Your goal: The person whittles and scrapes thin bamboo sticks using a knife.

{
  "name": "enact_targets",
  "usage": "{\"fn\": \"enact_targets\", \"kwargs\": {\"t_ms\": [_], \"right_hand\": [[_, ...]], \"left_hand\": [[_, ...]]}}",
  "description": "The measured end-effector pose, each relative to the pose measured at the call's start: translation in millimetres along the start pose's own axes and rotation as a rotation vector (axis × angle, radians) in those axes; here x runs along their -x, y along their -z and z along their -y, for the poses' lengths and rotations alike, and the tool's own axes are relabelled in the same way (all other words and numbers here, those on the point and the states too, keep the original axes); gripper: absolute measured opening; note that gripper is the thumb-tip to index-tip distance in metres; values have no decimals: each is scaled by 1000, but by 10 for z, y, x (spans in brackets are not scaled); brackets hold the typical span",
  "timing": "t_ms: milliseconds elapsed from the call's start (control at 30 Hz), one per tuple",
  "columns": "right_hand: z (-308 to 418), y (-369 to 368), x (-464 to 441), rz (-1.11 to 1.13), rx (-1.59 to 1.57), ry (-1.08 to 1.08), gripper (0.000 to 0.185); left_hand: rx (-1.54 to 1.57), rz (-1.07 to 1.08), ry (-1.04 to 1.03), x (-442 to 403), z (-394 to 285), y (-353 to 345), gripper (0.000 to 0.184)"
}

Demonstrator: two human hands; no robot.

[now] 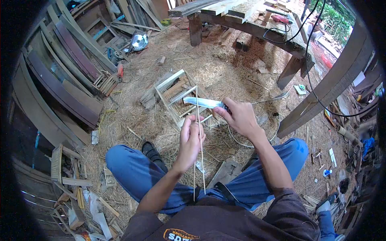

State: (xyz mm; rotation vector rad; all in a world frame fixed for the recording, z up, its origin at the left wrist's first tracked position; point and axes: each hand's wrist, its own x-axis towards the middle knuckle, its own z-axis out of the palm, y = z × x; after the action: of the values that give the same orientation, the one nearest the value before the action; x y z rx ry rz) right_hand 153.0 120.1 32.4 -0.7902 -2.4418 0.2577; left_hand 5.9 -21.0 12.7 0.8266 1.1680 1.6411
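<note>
Upright in front of me is a thin, pale strip [202, 160], split into two lengths that spread apart toward my lap and meet near the top. My left hand [191, 138] is closed around it at mid-height. My right hand [241, 116] grips the dark handle of a knife [203, 103], whose broad shiny blade points left and crosses the strip above my left hand. Below the blade, on the ground, lies a small wooden frame [169, 82] with slats inside.
A wooden workbench [257, 24] with a red tool [281, 19] stands at the top right. A circular saw [138, 41] sits at the upper left near leaning boards [72, 48]. A post [329, 80] and hanging cable are at right. Shavings cover the ground.
</note>
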Motion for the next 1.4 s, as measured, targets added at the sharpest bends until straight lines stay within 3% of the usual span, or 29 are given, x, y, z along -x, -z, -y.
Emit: {"fn": "enact_targets", "kwargs": {"t_ms": [500, 767, 900, 1100, 1167, 1233, 1267, 1300, 1400], "right_hand": [[7, -17, 0, 108, -196, -108, 44], [1, 9, -2, -90, -78, 101, 45], [-47, 111, -8, -192, 10, 213, 44], [-239, 234, 19, -286, 104, 186, 39], [-764, 455, -18, -513, 196, -348, 39], [-725, 866, 41, -515, 228, -377, 40], [-521, 865, 122, -407, 209, -391, 40], [-443, 707, 251, -391, 285, -252, 39], [-79, 406, 352, -256, 113, -101, 42]], "left_hand": [[-42, 7, 10, 8, -39, 25, 23], [-330, 60, -88, 7, 122, 15, 25], [-217, 102, -1, 67, 84, 22, 26], [-256, 140, -4, 159, 11, 126, 22], [-218, 124, -3, 214, 45, 210, 22], [-111, 99, 30, 236, 71, 388, 22], [-151, 4, 89, 193, 65, 417, 23], [-93, 25, 83, 195, 79, 425, 22], [-41, 34, 56, 121, 30, 394, 21]]}}
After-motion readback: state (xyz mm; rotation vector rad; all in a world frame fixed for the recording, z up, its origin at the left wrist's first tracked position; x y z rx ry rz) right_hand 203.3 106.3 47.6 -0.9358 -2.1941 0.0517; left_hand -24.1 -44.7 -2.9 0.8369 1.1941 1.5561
